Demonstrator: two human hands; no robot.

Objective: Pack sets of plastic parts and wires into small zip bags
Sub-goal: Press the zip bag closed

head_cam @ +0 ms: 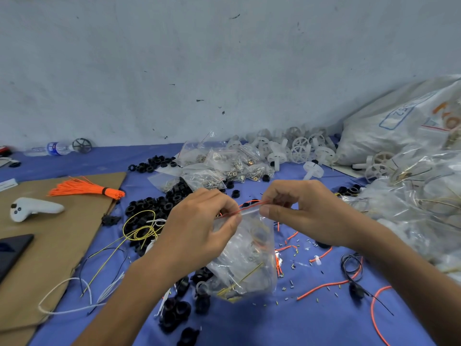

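A small clear zip bag [245, 260] with a red seal strip hangs between my hands above the blue cloth. Parts and yellow and orange wires show through its plastic. My left hand [199, 228] pinches the left end of the seal strip. My right hand [304, 211] pinches the strip's right end, thumb in front. Black plastic rings [154, 206] lie heaped behind and below my left hand, with a yellow wire coil [139, 227] on them. White plastic wheels [294, 148] are piled at the back.
A brown cardboard sheet [57, 245] on the left carries an orange wire bundle [84, 189], a white controller [35, 208] and a dark phone [12, 250]. Filled zip bags [219, 166] lie at the back centre, large plastic sacks [411, 171] on the right. Loose wires and small pins [324, 285] litter the cloth.
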